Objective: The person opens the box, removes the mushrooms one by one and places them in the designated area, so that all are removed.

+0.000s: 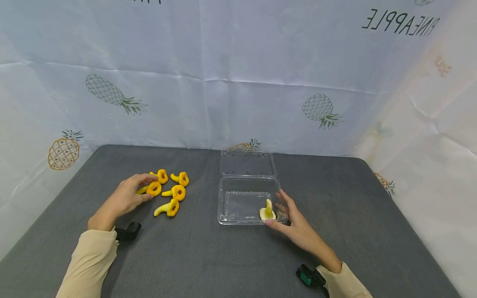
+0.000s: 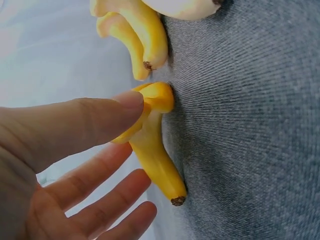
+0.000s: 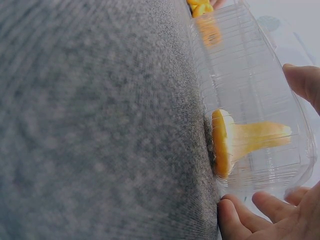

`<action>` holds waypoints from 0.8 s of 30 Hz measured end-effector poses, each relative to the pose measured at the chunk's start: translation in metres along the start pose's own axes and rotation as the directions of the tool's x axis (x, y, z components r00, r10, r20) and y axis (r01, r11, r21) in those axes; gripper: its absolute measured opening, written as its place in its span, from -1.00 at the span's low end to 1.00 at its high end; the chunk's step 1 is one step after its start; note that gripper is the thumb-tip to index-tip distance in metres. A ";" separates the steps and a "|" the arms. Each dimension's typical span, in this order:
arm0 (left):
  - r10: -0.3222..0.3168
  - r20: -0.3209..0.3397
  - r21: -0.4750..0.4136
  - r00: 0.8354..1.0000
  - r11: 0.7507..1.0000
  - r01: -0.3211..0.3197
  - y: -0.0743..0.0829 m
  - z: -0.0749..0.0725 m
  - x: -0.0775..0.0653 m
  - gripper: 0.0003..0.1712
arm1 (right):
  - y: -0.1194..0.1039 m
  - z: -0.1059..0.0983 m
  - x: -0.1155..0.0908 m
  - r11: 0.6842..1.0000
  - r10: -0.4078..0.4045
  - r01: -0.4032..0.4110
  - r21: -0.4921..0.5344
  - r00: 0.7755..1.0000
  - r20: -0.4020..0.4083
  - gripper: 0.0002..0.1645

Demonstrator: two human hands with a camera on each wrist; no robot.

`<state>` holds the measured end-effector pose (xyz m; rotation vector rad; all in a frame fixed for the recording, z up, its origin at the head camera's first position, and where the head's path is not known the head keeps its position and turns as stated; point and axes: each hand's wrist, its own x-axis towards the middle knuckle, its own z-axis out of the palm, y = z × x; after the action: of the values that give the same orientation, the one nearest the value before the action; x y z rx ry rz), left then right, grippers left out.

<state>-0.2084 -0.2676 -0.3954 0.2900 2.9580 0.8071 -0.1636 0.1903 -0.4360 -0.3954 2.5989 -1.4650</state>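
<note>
My left hand [image 1: 128,195] is over a group of yellow mushrooms [image 1: 179,193] on the left of the table. Its thumb and fingertips are at the cap of one mushroom [image 2: 155,145] and pinch it, while its stem points down past the other fingers in the left wrist view; the index finger is hidden behind the thumb. My right hand [image 1: 298,225] holds the near right corner of a clear plastic box [image 1: 238,221], thumb at the front rim and fingers along the right side. Inside that corner a mushroom [image 3: 250,140] stands on its cap, stem up.
Several other mushrooms lie close around the left hand, one [image 1: 172,207] nearest the front. The box's hinged lid [image 1: 247,163] lies folded back towards the far edge of the grey table [image 1: 201,260]. A white pineapple-print cloth [image 1: 223,111] hangs behind.
</note>
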 end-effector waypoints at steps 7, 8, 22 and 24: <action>0.003 -0.010 -0.016 1.000 1.000 -0.003 0.004 -0.003 -0.002 -0.41 | 0.000 0.000 0.000 1.000 -0.007 0.007 -0.003 1.000 -0.004 0.19; 0.005 -0.010 -0.017 1.000 1.000 -0.005 0.004 -0.003 -0.002 -0.41 | 0.000 0.000 0.000 1.000 -0.008 0.008 -0.003 1.000 -0.004 0.19; 0.049 -0.061 -0.049 0.997 0.997 -0.052 0.015 -0.003 -0.004 -0.43 | 0.001 0.000 0.000 1.000 -0.005 0.005 0.000 1.000 0.004 0.20; 0.058 -0.071 -0.053 0.996 0.997 -0.062 0.018 -0.003 -0.004 -0.43 | 0.001 0.000 0.000 1.000 -0.003 0.003 0.005 1.000 0.005 0.20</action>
<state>-0.2016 -0.2551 -0.3837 0.3559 2.9983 0.9221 -0.1638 0.1906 -0.4369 -0.4018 2.5919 -1.4687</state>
